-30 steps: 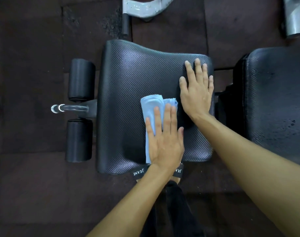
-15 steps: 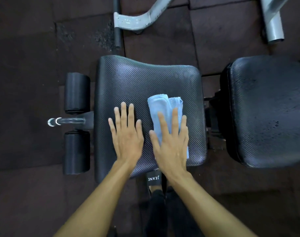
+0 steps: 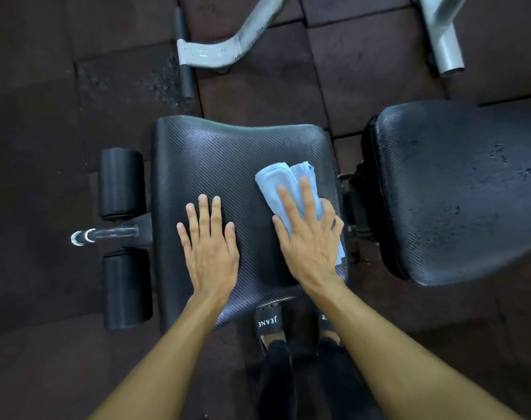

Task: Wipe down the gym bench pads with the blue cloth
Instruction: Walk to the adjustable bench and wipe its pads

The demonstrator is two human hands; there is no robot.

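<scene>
A folded light-blue cloth (image 3: 276, 183) lies on the right half of the black textured seat pad (image 3: 221, 153). My right hand (image 3: 308, 241) presses flat on the cloth's near part, fingers straight, close to the pad's right edge. My left hand (image 3: 211, 247) rests flat on the bare pad to the left of the cloth, fingers straight and holding nothing. A second, larger black pad (image 3: 458, 192) sits to the right across a narrow gap, with specks on its surface.
Two black foam rollers (image 3: 120, 183) (image 3: 126, 287) and a chrome bar end (image 3: 82, 237) stick out left of the seat. A grey metal frame (image 3: 221, 50) and tube (image 3: 443, 40) stand on the dark rubber floor behind. My sandalled feet (image 3: 267, 321) are at the seat's near edge.
The cloth passed from under my left hand to under my right hand, and my left hand moved onto the bare pad. Since then cloth and right hand slid slightly right.
</scene>
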